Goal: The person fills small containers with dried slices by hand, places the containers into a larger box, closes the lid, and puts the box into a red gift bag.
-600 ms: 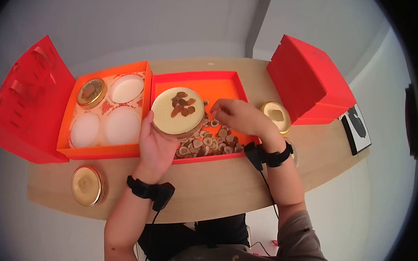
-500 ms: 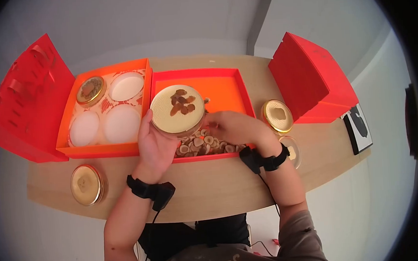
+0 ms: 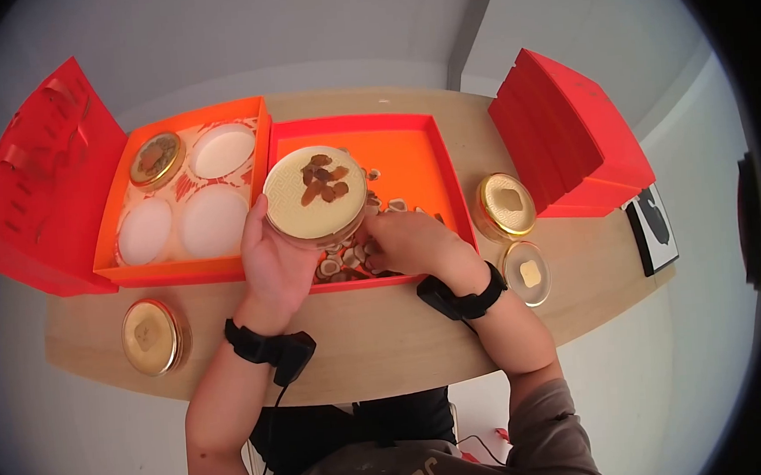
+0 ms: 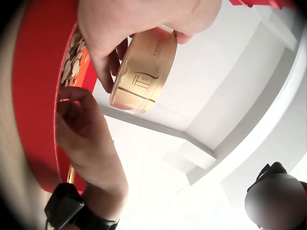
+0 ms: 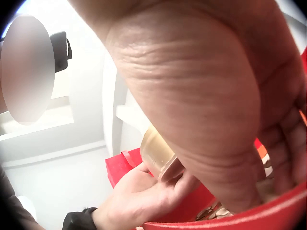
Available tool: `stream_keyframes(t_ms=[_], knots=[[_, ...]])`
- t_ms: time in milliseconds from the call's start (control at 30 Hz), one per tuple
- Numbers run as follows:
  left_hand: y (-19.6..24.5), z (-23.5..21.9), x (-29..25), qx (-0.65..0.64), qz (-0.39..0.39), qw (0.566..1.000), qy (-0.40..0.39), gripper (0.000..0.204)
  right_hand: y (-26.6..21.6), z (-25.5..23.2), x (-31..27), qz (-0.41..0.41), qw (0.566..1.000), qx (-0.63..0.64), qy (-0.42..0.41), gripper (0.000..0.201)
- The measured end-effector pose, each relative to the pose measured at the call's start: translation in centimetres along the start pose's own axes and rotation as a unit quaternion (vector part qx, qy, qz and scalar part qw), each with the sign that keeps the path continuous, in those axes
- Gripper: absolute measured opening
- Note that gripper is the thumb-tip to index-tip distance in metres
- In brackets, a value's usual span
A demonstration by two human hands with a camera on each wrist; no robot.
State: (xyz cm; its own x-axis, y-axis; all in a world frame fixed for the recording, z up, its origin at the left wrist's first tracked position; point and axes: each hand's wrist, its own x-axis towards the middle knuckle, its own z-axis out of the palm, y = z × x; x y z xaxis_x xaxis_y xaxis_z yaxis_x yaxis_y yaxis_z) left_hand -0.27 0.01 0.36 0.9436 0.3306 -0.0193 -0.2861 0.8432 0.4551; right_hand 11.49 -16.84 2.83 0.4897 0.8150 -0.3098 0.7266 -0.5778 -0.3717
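Note:
My left hand (image 3: 274, 261) holds a round, shallow clear jar (image 3: 292, 210) from below and the side, above the left part of a red tray (image 3: 410, 152). On the jar's cream top lies a cluster of brown dried pieces (image 3: 314, 191). In the left wrist view, the jar's side (image 4: 144, 72) carries dark lettering. Bent downward, my right hand (image 3: 416, 239) reaches into the tray beside the jar. Its fingers are among dried round slices (image 3: 330, 266) with pale centres and dark rims. I cannot tell whether the fingertips pinch a slice.
Left of the tray, an orange box (image 3: 180, 271) has round white recesses and one filled gold-rimmed jar (image 3: 156, 160). Another jar (image 3: 151, 337) stands front left. On the right are a gold-rimmed jar (image 3: 506, 204), a clear lid (image 3: 527, 273) and a red box (image 3: 572, 136).
My right hand has come down and toward the left, from above the tray into the slices. The left hand still holds the jar in nearly the same place.

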Motion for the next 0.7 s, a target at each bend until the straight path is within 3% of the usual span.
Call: stream_keyframes(t_ms=[167, 233, 333, 433, 667, 700], knots=[[0.0, -0.3, 0.2, -0.007, 0.002, 1.000, -0.003, 0.052, 0.4, -1.9, -0.2, 0.075, 0.996, 0.046, 0.001, 0.029], [0.0, -0.4, 0.3, -0.013, 0.000, 1.000, -0.001, 0.052, 1.9, -1.4, 0.5, 0.009, 0.998, 0.026, 0.062, 0.031], [0.0, -0.1, 0.2, -0.016, 0.006, 1.000, 0.000, 0.051, 2.0, -1.1, 0.2, -0.031, 0.997, 0.013, 0.074, 0.032], [0.1, 0.0, 0.0, -0.013, -0.004, 1.000, -0.016, 0.050, 0.4, -1.1, -0.3, 0.009, 1.000, 0.022, 0.006, 0.032], [0.2, -0.1, 0.1, -0.018, -0.005, 1.000, -0.006, 0.050, 0.6, -0.6, 0.1, -0.013, 1.000, -0.004, 0.017, 0.026], [0.1, -0.2, 0.1, -0.019, -0.004, 1.000, -0.006, 0.049, 0.3, -0.9, -0.1, 0.035, 0.999, 0.021, 0.002, 0.025]])
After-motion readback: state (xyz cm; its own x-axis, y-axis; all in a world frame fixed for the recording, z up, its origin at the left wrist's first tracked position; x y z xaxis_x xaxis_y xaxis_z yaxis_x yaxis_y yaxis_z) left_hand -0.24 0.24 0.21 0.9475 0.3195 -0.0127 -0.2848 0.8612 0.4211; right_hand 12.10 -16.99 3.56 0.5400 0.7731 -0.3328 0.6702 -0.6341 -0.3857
